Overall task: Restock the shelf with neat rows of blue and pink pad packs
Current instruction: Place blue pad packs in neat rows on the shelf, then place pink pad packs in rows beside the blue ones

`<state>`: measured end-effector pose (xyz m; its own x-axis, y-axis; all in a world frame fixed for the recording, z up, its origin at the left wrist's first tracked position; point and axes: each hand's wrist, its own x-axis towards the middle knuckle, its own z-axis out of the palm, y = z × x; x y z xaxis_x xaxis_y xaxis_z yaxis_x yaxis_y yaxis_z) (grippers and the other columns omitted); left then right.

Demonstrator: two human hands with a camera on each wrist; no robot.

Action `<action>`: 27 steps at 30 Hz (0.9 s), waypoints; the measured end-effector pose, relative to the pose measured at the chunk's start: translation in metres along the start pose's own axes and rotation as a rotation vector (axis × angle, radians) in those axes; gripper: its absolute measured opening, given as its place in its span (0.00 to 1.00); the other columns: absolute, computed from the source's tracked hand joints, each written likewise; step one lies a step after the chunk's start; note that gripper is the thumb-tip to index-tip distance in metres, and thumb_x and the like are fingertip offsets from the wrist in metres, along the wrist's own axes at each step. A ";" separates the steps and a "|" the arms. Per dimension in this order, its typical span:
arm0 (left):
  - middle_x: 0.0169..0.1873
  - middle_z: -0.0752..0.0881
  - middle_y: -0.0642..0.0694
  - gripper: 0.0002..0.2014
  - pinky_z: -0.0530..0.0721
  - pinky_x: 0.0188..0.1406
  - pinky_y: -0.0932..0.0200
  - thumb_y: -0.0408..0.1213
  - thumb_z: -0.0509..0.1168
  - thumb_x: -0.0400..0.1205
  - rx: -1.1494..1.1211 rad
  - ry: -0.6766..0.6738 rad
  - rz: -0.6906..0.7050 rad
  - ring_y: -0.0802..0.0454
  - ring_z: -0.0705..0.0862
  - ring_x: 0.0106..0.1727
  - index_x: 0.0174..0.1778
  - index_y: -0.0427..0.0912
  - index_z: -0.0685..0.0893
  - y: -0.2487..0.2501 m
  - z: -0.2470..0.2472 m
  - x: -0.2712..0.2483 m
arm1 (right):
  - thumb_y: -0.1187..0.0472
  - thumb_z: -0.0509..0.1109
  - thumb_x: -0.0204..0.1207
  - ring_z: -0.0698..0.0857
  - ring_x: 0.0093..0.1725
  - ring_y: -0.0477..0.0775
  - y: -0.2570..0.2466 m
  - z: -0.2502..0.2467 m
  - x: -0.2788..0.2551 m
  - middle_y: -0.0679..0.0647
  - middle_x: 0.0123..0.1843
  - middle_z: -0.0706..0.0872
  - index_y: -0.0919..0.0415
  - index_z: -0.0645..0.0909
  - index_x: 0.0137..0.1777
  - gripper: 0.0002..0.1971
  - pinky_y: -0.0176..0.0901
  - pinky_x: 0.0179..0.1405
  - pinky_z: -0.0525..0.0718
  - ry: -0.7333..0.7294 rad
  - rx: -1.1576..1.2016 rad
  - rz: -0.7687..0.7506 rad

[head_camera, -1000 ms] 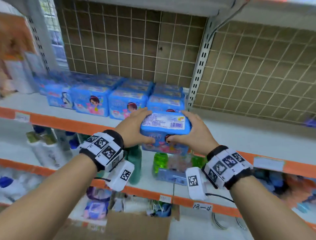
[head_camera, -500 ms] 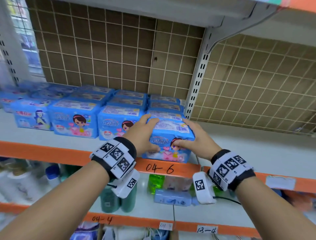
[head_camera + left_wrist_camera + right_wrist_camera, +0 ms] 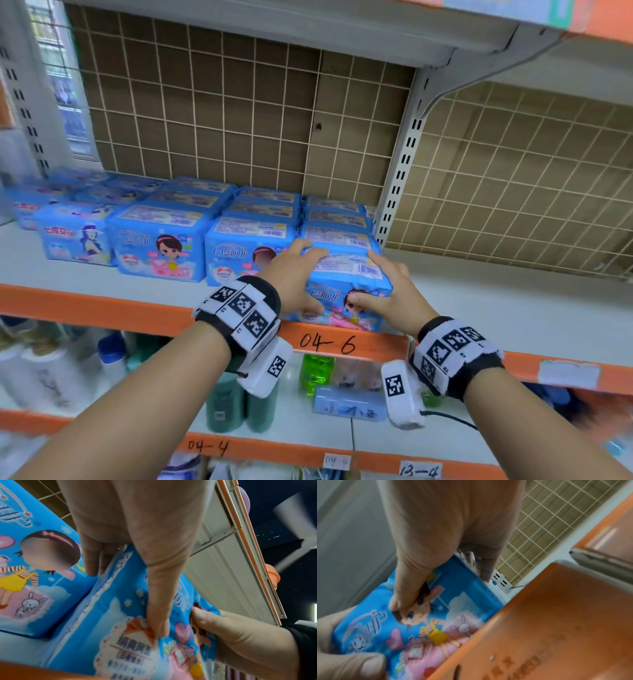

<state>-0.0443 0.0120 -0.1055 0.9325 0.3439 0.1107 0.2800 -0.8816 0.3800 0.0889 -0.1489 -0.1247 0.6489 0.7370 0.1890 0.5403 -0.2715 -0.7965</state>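
The shelf (image 3: 85,270), a white deck with an orange front lip marked "04-6", runs the width of the head view, backed by a wire grid (image 3: 239,120) over brown board. A slotted white upright (image 3: 399,178) divides it into 2 bays, and the bay to its right holds nothing that can be made out.

On the left bay stand the rows of stocked packs (image 3: 161,246), blue wrappers with a cartoon girl and pink clouds, lined up front to back and touching side to side.

The held pack (image 3: 349,274) sits at the front edge of the shelf, in the row just left of the upright, in front of the packs already there and just beside the neighbouring row. Its barcode panel faces up and its printed face looks outward.

Both hands grip it. The left hand (image 3: 291,274) curls its fingers over the top left corner while the thumb (image 3: 157,615) presses the front face. The right hand (image 3: 394,291) wraps the right end, fingers over the top edge, thumb (image 3: 406,597) pressed onto the cartoon girl's head.

On the deck below stand green bottles (image 3: 315,373), darker teal bottles (image 3: 239,407) and a pale blue box (image 3: 349,404).
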 end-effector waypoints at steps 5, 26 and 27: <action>0.77 0.56 0.50 0.49 0.73 0.60 0.56 0.49 0.77 0.65 0.043 0.007 -0.004 0.47 0.73 0.69 0.79 0.49 0.58 0.003 -0.004 -0.003 | 0.58 0.82 0.62 0.75 0.69 0.55 -0.001 0.004 -0.003 0.55 0.71 0.70 0.51 0.62 0.77 0.45 0.56 0.72 0.73 -0.007 0.099 0.017; 0.75 0.62 0.48 0.47 0.72 0.68 0.49 0.52 0.78 0.66 0.056 -0.034 0.007 0.45 0.68 0.72 0.77 0.46 0.60 -0.004 -0.007 0.003 | 0.68 0.78 0.66 0.81 0.61 0.43 -0.002 0.018 -0.010 0.51 0.66 0.77 0.47 0.55 0.72 0.42 0.34 0.59 0.82 -0.005 0.313 0.011; 0.76 0.61 0.48 0.47 0.72 0.68 0.48 0.52 0.77 0.66 0.064 -0.039 -0.002 0.44 0.67 0.72 0.77 0.46 0.60 -0.003 -0.007 0.002 | 0.68 0.78 0.66 0.80 0.61 0.41 -0.002 0.018 -0.010 0.52 0.67 0.76 0.50 0.56 0.74 0.43 0.31 0.59 0.81 0.006 0.306 0.019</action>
<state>-0.0447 0.0182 -0.0999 0.9397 0.3339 0.0738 0.2946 -0.9001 0.3209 0.0719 -0.1443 -0.1355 0.6611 0.7296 0.1750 0.3423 -0.0858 -0.9356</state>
